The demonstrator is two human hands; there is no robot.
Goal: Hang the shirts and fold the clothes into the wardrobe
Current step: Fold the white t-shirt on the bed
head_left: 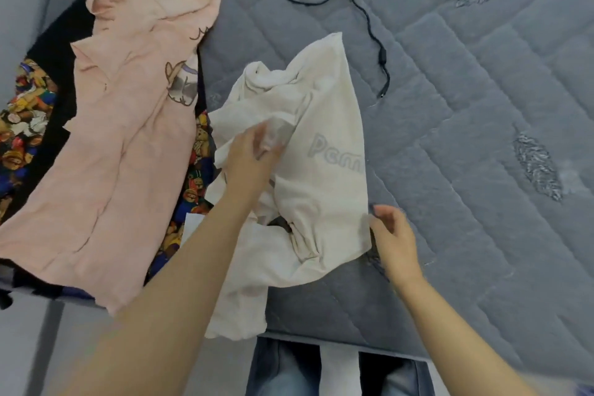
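Note:
A crumpled cream shirt (324,125) with grey lettering lies on the grey quilted mattress (466,138), its lower part hanging over the near edge. My left hand (250,157) grips a bunched fold near the shirt's middle. At the shirt's right edge, my right hand (392,235) has its fingers loosely curled and touches the hem; a firm pinch is not clear. A pink garment (128,125) with a cartoon print lies spread out to the left.
Under the pink garment lie a black garment (61,42) and a colourful bear-print fabric (25,116). A black cable (363,6) snakes across the far mattress. My jeans-clad legs (289,366) stand at the mattress's near edge.

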